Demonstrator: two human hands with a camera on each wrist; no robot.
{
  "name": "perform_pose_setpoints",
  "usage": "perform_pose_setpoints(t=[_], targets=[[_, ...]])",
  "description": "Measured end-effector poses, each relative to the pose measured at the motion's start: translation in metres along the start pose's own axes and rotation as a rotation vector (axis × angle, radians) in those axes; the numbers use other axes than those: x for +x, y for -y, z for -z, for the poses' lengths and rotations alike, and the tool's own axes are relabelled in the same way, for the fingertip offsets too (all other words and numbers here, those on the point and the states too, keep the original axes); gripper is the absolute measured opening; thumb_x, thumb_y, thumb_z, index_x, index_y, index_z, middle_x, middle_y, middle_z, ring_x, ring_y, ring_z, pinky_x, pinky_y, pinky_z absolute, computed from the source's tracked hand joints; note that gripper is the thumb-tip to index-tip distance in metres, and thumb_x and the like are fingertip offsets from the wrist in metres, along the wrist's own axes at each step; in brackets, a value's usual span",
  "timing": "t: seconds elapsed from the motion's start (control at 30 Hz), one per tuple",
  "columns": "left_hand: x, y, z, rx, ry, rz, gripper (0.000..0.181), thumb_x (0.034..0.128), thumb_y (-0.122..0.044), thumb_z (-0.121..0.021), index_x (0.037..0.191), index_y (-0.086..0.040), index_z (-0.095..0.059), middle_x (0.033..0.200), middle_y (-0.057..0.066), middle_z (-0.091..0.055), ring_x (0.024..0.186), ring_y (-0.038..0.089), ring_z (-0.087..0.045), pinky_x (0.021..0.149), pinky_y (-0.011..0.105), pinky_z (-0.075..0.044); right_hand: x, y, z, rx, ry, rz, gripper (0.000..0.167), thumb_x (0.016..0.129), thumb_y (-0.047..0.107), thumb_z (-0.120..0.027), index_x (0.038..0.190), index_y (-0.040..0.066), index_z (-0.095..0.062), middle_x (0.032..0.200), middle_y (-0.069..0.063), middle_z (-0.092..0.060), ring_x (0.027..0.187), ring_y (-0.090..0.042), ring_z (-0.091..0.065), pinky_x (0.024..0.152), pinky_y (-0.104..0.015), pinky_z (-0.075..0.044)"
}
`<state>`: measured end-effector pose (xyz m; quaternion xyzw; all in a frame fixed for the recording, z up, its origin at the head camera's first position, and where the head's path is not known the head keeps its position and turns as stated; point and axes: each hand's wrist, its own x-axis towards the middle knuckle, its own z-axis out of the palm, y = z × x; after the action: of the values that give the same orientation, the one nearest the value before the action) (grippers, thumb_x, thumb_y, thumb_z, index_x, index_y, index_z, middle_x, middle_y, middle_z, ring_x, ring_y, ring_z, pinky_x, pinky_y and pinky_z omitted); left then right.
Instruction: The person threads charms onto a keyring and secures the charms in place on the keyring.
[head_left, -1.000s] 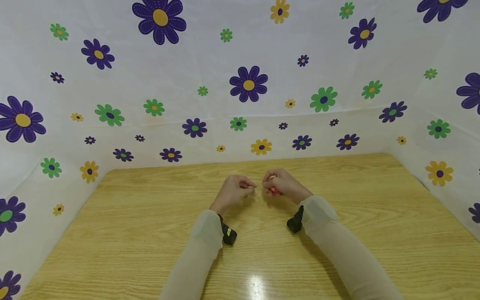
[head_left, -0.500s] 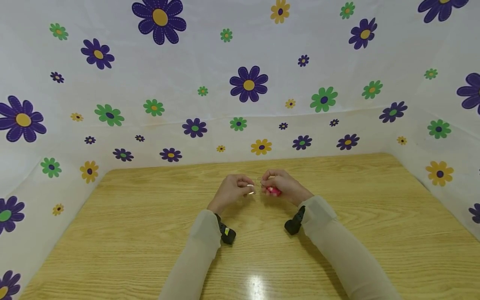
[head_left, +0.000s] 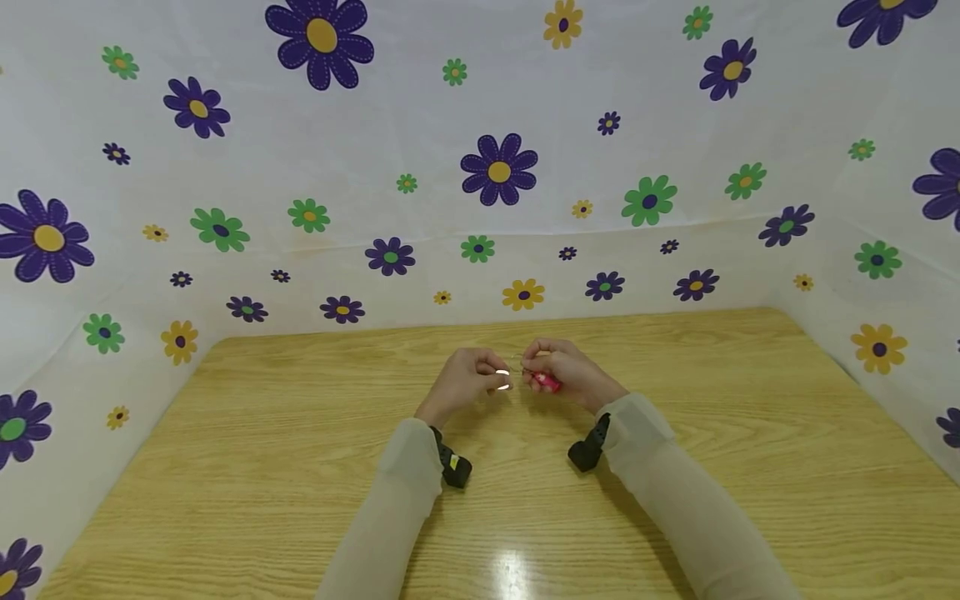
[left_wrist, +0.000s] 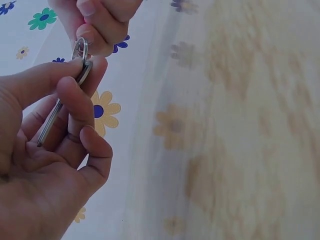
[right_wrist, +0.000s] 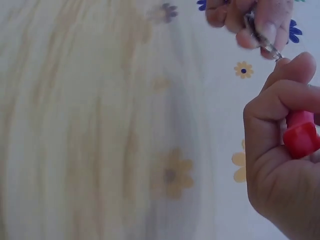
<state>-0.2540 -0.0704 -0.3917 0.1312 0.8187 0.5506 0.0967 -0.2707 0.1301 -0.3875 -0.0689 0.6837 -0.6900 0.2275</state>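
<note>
My left hand [head_left: 461, 385] pinches a flat silver metal piece, seen nearly edge-on in the left wrist view and looking like a key [left_wrist: 56, 111]. At its top end a metal ring [left_wrist: 85, 46] reaches the fingertips of my right hand [head_left: 570, 371], which pinch it. Curled in the right palm is a pink-red key-chain charm [right_wrist: 301, 137], partly hidden by the fingers; the head view shows its pink body [head_left: 547, 382] below the thumb. Both hands are close together over the table, joined by the ring. Fingers hide part of the key.
A wood-grain table [head_left: 285, 467] lies under both hands. White cloth with printed flowers [head_left: 420, 100] stands behind it and along both sides. Black wrist cameras [head_left: 455, 468] are strapped on at the sleeve cuffs.
Since a second ago, the charm in my right hand has turned more into view, and the metal in my left hand has tilted and now glints. Both hands stay nearly in place.
</note>
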Motion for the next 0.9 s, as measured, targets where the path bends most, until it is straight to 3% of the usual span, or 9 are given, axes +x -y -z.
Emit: perform_pose_setpoints(t=[0.2,0.3,0.67,0.9], targets=[[-0.0009,0.0023,0.0012,-0.003,-0.004,0.000,0.009,0.0957,-0.004,-0.070,0.100,0.003,-0.072,0.086,0.012,-0.075,0.075,0.031,-0.065,0.058,0.027,-0.043,-0.0023,0.0021,0.0032,-0.216,0.008,0.078,0.015,0.103,0.006,-0.056,0.090,-0.001,-0.057,0.075,-0.010,-0.061,0.058,-0.013,-0.052,0.053,-0.023,-0.042],[-0.0012,0.0025,0.0025,0.013,-0.008,-0.010,0.010,0.0956,-0.006,-0.070,0.101,0.003,-0.072,0.088,0.014,-0.075,0.073,0.029,-0.065,0.057,0.026,-0.041,-0.0035,0.0029,0.0047,-0.270,0.013,0.110,0.011,0.102,0.003,-0.057,0.093,-0.003,-0.059,0.073,-0.010,-0.061,0.057,-0.012,-0.052,0.051,-0.023,-0.041],[0.0006,0.0023,-0.0007,0.001,-0.007,-0.024,0.010,0.0944,-0.001,-0.069,0.101,0.006,-0.072,0.086,0.014,-0.074,0.069,0.026,-0.063,0.059,0.028,-0.044,-0.0038,0.0013,-0.0004,-0.230,0.006,0.132,0.004,0.101,-0.001,-0.053,0.099,-0.004,-0.055,0.073,-0.010,-0.061,0.058,-0.015,-0.054,0.052,-0.024,-0.041],[-0.0025,0.0024,0.0060,-0.040,0.004,0.000,0.019,0.0976,-0.007,-0.067,0.111,0.006,-0.071,0.089,0.010,-0.075,0.078,0.032,-0.065,0.072,0.034,-0.051,-0.0015,0.0008,0.0085,-0.236,0.030,0.096,0.009,0.104,0.002,-0.052,0.103,-0.006,-0.056,0.082,-0.017,-0.063,0.060,-0.015,-0.054,0.053,-0.024,-0.043]])
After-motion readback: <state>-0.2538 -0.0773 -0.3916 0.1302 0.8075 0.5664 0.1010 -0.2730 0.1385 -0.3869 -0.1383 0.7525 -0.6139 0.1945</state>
